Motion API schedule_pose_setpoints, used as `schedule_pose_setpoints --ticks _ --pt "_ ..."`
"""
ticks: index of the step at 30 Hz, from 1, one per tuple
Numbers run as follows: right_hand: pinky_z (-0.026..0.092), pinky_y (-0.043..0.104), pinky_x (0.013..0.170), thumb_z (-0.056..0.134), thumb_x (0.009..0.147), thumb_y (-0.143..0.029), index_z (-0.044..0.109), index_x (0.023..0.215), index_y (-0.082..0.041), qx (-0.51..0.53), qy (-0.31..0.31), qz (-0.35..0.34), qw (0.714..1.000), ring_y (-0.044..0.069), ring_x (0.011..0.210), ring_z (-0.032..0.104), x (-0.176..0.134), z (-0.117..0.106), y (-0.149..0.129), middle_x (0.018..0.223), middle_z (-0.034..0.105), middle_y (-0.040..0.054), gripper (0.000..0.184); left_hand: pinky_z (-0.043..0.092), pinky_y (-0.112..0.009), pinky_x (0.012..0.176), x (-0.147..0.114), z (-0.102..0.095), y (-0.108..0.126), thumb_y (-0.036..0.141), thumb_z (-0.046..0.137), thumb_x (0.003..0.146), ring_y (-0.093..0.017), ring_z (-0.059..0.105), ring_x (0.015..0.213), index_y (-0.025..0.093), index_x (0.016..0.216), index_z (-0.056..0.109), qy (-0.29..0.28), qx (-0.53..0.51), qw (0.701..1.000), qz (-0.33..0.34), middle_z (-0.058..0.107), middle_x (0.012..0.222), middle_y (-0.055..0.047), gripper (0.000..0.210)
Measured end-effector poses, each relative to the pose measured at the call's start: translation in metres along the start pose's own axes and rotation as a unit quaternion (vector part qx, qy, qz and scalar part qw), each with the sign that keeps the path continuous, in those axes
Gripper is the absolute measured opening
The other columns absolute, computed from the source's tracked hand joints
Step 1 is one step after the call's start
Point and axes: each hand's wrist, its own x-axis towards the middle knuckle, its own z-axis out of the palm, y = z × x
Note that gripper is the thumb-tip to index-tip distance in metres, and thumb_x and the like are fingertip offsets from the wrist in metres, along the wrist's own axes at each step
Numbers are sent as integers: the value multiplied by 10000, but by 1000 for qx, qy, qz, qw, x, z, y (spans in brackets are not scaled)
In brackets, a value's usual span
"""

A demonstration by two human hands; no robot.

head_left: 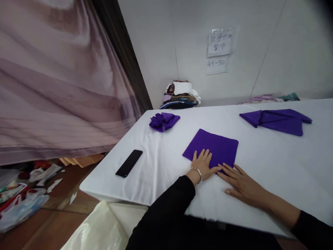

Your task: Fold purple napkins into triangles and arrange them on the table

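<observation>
We find the purple cloth (221,144) folded flat near the middle of the white-covered table (166,166), toward its near edge. The left hand (203,164) lies palm down on the near left part of the cloth, fingers slightly apart and clamped on nothing. The right hand (241,185) has its fingertips at the near corner, fingers a little apart, thumb set away from them over the table; we cannot tell how hard either hand presses.

We judge slippage the chief risk: the table cover looks smooth and shows wrinkles to the left, so an uneven push could turn the cloth or shift its layers. Should the left hand lift early, the near corner could spring open. The bracelet (200,175) on the left wrist could snag an edge if that hand slides far. We cannot tell whether the layers underneath line up, so a hidden crease could be pressed in. We note the bunched purple cloth (165,121) far left and the black phone (129,163) left, both well apart from the hands
</observation>
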Motion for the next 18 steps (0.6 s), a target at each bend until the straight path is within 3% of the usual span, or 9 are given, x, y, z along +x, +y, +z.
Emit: schedule_pose_setpoints --ticks 5,8,11,14,18 --pt "84 541 1059 360 864 -557 137 1407 -336 8 6 0 1000 281 1335 139 1 1 0 1478 153 26 627 55 -503 1089 -2 -10 -51 654 122 818 -234 66 1360 179 1398 194 10 8 992 -127 160 1485 -42 753" --pt "82 541 1059 355 866 -558 137 1411 -319 8 -7 4 1000 279 1339 122 2 -3 -2 1479 145 38 633 71 -501 1085 -2 -14 -70 635 147 832 -243 94 1356 170 1389 218 23 9 979 -202 181 1480 -57 728" --pt "72 531 1064 349 869 -558 154 1411 -309 23 -7 6 1000 278 1338 125 3 -7 -4 1479 147 40 628 126 -477 1075 -2 -15 -74 573 268 852 -245 174 1335 160 1315 356 79 -1 967 -244 290 1441 -92 627" --pt "46 527 1067 349 868 -561 158 1412 -298 41 -7 10 999 280 1338 122 3 -9 -5 1478 148 45 634 262 -394 1015 -3 -16 -70 445 427 842 -232 360 1228 177 1123 521 143 -16 957 -252 493 1279 -96 400" --pt "18 527 1065 345 870 -560 158 1411 -294 63 -16 16 998 275 1341 111 4 -12 -6 1477 148 50 632 400 -306 815 -4 -20 -64 301 467 834 -191 546 961 194 940 561 154 -32 953 -258 616 991 -63 177"
